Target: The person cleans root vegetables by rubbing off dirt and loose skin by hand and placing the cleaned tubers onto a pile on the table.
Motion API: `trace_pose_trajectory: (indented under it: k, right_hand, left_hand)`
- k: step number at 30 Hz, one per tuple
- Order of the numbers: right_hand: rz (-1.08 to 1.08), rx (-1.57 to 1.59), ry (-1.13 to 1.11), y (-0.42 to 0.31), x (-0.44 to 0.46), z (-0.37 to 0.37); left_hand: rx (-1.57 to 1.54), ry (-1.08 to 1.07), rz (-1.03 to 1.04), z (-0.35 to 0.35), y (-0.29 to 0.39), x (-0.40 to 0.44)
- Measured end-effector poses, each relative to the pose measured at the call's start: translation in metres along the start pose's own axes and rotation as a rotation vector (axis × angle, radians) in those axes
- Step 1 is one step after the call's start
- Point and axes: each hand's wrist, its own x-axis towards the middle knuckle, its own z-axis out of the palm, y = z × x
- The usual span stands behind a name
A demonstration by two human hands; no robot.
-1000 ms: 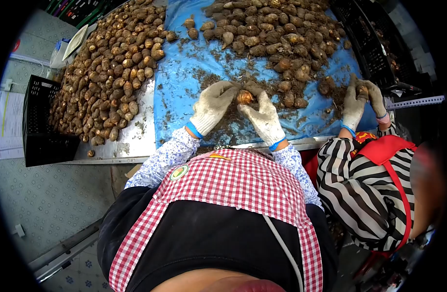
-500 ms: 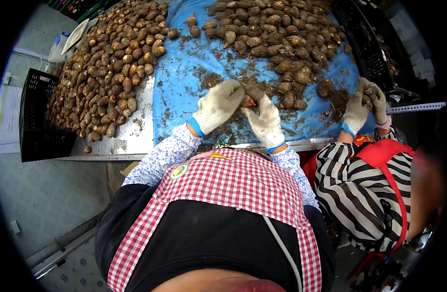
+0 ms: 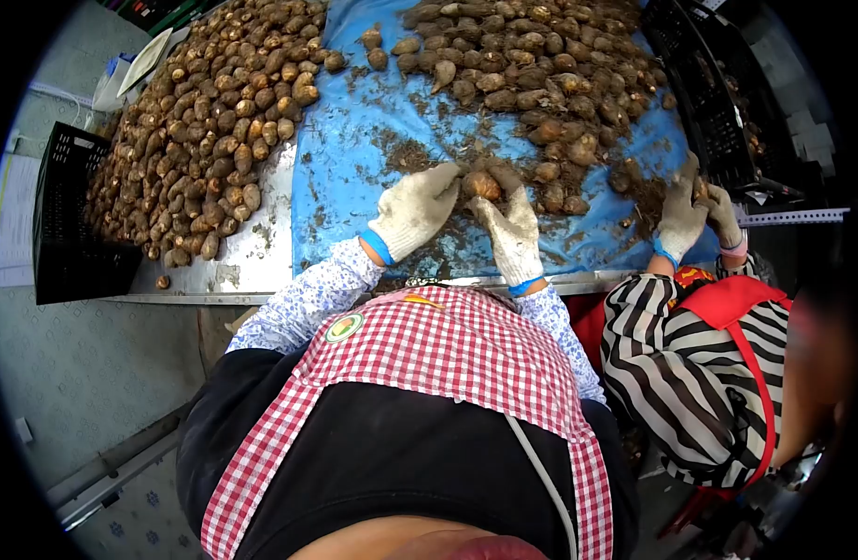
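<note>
A round brown taro corm with a paler orange-brown patch is held between my two gloved hands, over the blue sheet. My right hand is closed around its right side, thumb in front and fingers behind. From the left, my left hand closes on it with bent fingers at its edge; the fingertips are partly hidden. Both white knit gloves are stained with soil. Fibrous root scraps and dirt lie just beyond my hands, and several root-covered taros lie close to the right.
Cleaner taros are heaped at left on the metal tabletop, beside a black crate. A hairy taro pile covers the blue sheet at back. A co-worker's gloved hands work at right near black crates.
The taro has turned between my hands, and more of its rounded face shows. My left fingers have shifted slightly at its edge. The co-worker's hands have moved slightly.
</note>
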Motion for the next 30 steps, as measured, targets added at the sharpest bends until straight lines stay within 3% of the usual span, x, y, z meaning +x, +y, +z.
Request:
trace_pose_trajectory:
  k: [4,8,14,17,21,22,25,26,30]
  right_hand:
    - [0.114,0.206,0.043,-0.007,0.006,0.000]
    - [0.160,-0.018,0.065,0.001,0.006,0.001]
    - [0.095,-0.004,-0.172,-0.016,0.001,-0.010]
    - [0.152,0.097,-0.151,-0.007,-0.004,-0.014]
    - [0.200,0.332,-0.153,-0.003,-0.007,-0.010]
    - [0.201,0.365,-0.133,0.000,-0.007,-0.011]
    - [0.266,0.154,-0.014,0.006,-0.004,-0.016]
    - [0.262,0.114,-0.010,0.004,-0.005,-0.014]
    - [0.175,-0.078,-0.082,-0.005,-0.012,-0.013]
  left_hand:
    - [-0.103,-0.010,0.048,0.008,0.005,-0.005]
    - [-0.105,-0.068,-0.066,-0.001,0.026,-0.004]
    - [-0.249,-0.223,-0.167,-0.023,0.010,0.005]
    - [-0.178,-0.240,-0.103,-0.027,0.012,0.007]
    - [0.223,-0.104,0.038,-0.025,-0.006,0.019]
    - [0.140,-0.063,0.107,-0.026,-0.002,0.016]
    - [-0.150,-0.137,0.202,-0.029,0.023,0.012]
    - [-0.013,-0.177,0.156,-0.027,0.027,0.010]
    - [-0.022,-0.296,0.020,-0.029,0.024,0.017]
